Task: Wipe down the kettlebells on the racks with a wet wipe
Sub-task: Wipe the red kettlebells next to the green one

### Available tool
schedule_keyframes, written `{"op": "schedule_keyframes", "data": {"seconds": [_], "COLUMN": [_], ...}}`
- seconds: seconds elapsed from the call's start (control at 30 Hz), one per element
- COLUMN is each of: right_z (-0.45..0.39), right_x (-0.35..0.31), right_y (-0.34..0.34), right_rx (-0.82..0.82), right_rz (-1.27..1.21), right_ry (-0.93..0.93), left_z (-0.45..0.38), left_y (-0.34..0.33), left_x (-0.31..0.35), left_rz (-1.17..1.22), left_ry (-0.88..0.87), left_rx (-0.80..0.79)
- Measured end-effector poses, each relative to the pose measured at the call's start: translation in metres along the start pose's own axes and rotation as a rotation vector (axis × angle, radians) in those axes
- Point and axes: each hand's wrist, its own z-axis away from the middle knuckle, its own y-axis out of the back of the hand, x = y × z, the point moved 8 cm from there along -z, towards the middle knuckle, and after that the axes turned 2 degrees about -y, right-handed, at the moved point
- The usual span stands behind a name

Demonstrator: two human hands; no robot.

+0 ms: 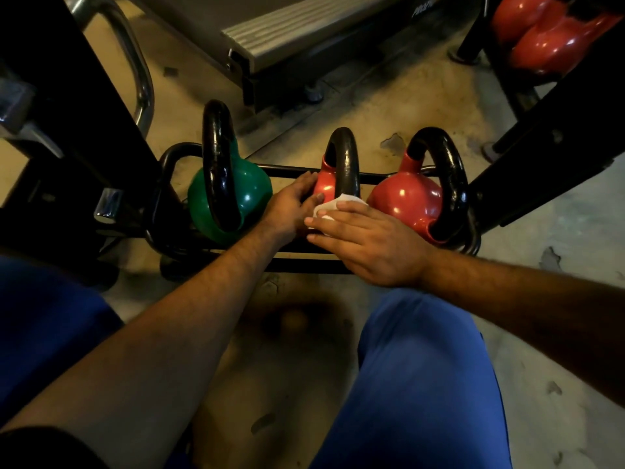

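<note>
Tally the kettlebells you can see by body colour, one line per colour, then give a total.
Green kettlebell: 1
Red kettlebells, low rack: 2
Red kettlebells, rack at upper right: 2, partly cropped
Total: 5

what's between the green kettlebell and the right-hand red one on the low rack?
Head view: the middle red kettlebell, with the left hand and right hand on it.
</note>
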Motion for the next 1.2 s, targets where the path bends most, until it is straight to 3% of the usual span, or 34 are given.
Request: {"op": "schedule_keyframes", "data": {"seconds": [0.23,0.33,0.47,0.8,0.93,1.07,1.2], "right_z": [-0.006,-0.011,-0.018,-0.009,-0.014,-0.026,-0.013], "right_x": [0.011,0.006,0.011,0.013,0.011,0.035,0.016], "right_y": [-0.005,-0.002,0.008,0.003,0.009,0.017,0.002], "right_rx": [-0.047,-0.06,-0.047,-0.059,-0.105,-0.059,-0.112], "right_rz": [0.159,0.064,-0.041,0.201,0.202,0.145,0.15], "right_ry": [0.003,0.081,0.05,0.024,0.167,-0.008,0.086], "left_z": [0.004,0.005,0.008,0.008,0.007,0.005,0.006], "left_y": [0.004,0.004,-0.002,0.004,0.004,0.004,0.005], "left_x": [0.0,0.002,0.0,0.007,0.007,0.003,0.005], "left_rz": [-0.009,-0.039,0.242,-0.008,-0.025,-0.045,-0.066], "left_ry": [-0.002,0.008,0.144,0.001,0.003,-0.009,-0.009], "left_rx": [0.008,0.011,-0.043,0.016,0.022,0.0,0.016]}}
